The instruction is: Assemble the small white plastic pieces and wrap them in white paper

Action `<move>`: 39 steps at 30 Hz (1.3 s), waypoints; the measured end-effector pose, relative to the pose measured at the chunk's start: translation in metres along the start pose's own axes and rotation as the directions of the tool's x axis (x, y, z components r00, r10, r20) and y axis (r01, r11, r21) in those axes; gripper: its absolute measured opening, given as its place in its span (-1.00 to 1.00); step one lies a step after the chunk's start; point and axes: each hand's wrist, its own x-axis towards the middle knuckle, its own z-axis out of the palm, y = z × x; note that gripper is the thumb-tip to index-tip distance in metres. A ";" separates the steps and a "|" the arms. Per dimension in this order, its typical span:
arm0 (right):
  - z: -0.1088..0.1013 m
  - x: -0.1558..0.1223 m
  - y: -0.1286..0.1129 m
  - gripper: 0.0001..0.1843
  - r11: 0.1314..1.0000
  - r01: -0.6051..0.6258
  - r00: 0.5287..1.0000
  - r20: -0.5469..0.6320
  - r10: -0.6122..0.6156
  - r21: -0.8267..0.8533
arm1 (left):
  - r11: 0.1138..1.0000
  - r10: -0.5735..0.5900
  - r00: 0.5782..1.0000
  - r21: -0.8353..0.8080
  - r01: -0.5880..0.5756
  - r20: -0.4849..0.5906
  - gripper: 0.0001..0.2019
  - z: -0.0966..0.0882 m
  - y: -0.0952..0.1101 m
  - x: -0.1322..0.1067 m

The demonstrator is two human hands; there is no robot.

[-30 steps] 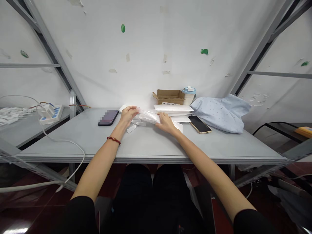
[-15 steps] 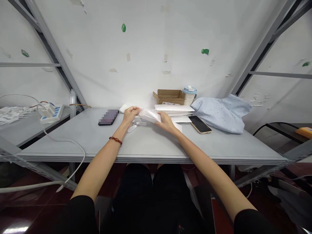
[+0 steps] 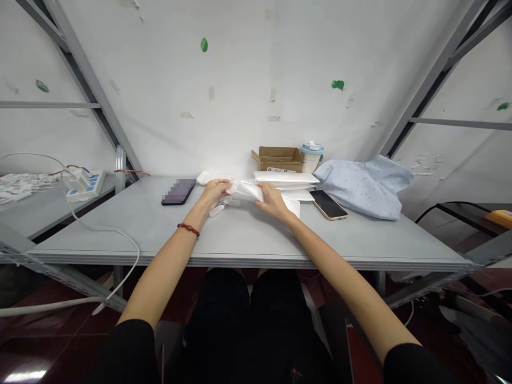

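Observation:
A white, partly see-through plastic packet [image 3: 247,190] is held between both hands above the desk. My left hand [image 3: 216,193] pinches its left end, and my right hand [image 3: 272,200] grips its right end. Several small white pieces [image 3: 217,210] lie on the desk just under my left hand, partly covered by it. Behind my right hand is a stack of white padded envelopes [image 3: 286,177]. Another white item [image 3: 205,177] rests on the desk behind my left hand; its kind I cannot make out.
On the grey desk [image 3: 248,240], a phone [image 3: 178,192] lies left and another phone [image 3: 328,205] right. An opened cardboard box [image 3: 280,157] and a lidded cup [image 3: 311,157] stand at the wall. Light blue cloth [image 3: 362,186] is bunched at right. A white cable [image 3: 120,232] crosses the left edge.
My left hand has dropped slightly, and the packet's left end has folded or bent. My right hand stays nearly where it was, holding the packet.

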 end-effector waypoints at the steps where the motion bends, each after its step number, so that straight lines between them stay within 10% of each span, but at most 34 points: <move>1: -0.001 0.000 -0.001 -0.43 1.000 0.009 1.000 0.011 -0.009 -0.015 | 0.999 -0.032 0.999 -0.012 0.032 0.035 -0.80 -0.001 0.001 -0.001; 10: 0.006 0.001 0.003 -0.52 0.990 0.122 0.992 -0.014 -0.123 -0.065 | 0.955 -0.293 0.900 0.140 0.261 0.323 -0.85 0.002 0.007 -0.011; 24: -0.001 0.002 0.001 -0.44 0.988 0.151 0.988 -0.027 -0.151 -0.027 | 0.979 -0.199 0.884 0.051 0.196 0.422 -0.90 -0.003 0.007 -0.009; 39: 0.000 -0.006 -0.018 -0.28 0.944 0.268 0.961 0.121 -0.248 -0.195 | 0.939 -0.162 0.962 0.336 0.081 0.222 -0.80 0.015 0.001 -0.016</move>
